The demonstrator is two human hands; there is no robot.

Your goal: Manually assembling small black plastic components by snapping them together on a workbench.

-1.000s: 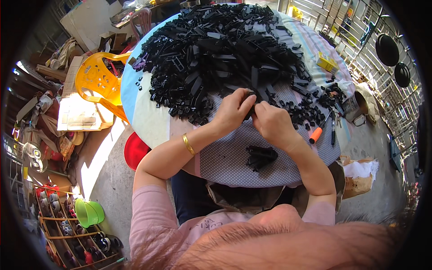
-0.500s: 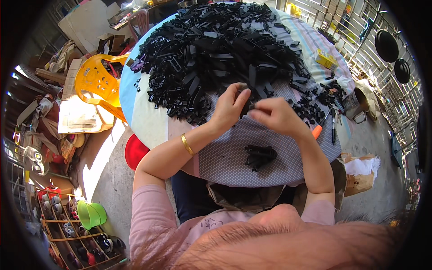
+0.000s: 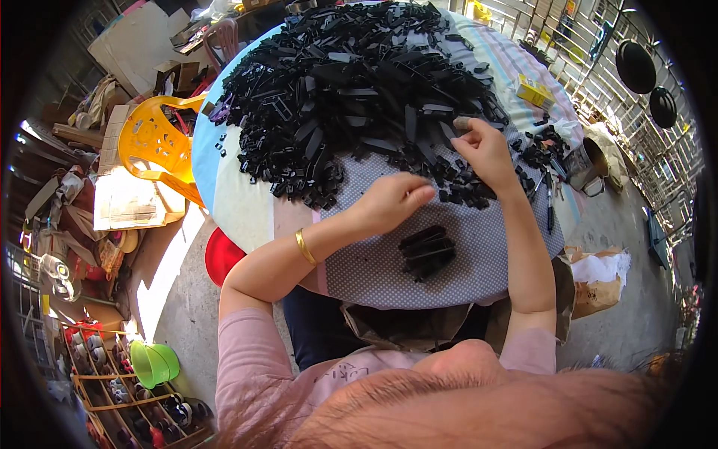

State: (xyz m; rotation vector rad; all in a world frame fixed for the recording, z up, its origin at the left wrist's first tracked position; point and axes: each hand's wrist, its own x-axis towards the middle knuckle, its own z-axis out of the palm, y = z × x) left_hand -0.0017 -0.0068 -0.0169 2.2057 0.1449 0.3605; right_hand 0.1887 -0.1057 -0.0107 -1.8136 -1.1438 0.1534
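The person sits at a round cloth-covered counter (image 3: 247, 213) heaped with a pile of black plastic parts (image 3: 351, 90). The right hand (image 3: 486, 153) reaches to the pile's near edge, fingers (image 3: 464, 123) pinched closed on a small piece. The left hand (image 3: 393, 202) hovers just above the cloth, fingers loosely curled, holding nothing I can see. A small stack of black strips (image 3: 426, 251) lies just below it. A yellow plastic chair (image 3: 157, 146) stands beside the counter.
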